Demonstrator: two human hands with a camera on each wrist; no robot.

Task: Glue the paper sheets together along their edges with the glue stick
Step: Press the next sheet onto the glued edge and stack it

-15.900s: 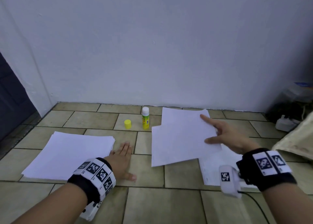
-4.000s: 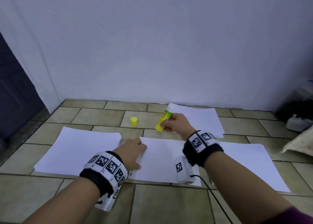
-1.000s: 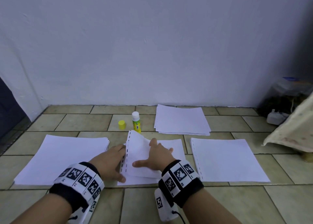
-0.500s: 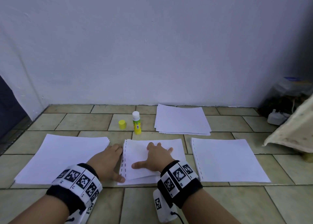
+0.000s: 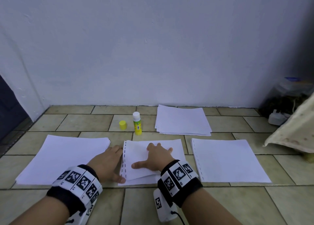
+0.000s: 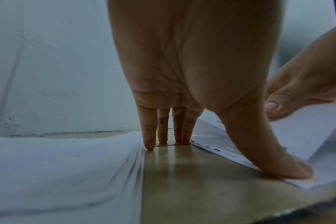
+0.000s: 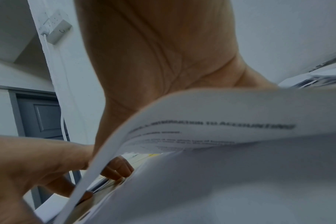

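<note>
**A:** While your right hand (image 5: 157, 157) lies flat, fingers spread, on the top sheet (image 5: 136, 160) on the floor, where's the glue stick (image 5: 137, 123)?

**B:** Upright and uncapped beyond the sheets, beside its cap (image 5: 122, 124). You're pressing the seam, I'd judge.

**A:** And the left wrist view?

**B:** Your left hand (image 6: 182, 84) has straight fingers, thumb pinning the bottom sheet (image 6: 230, 157).

**A:** Right wrist?

**B:** The sheet's near corner bows up. Next, square it and press it flat.

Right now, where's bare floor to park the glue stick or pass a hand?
Bare tile: left of the yellow cap up to the wall, and the near floor strip between the wrists. Crowded: middle sheets under both hands, left stack, right sheet, back stack.
</note>
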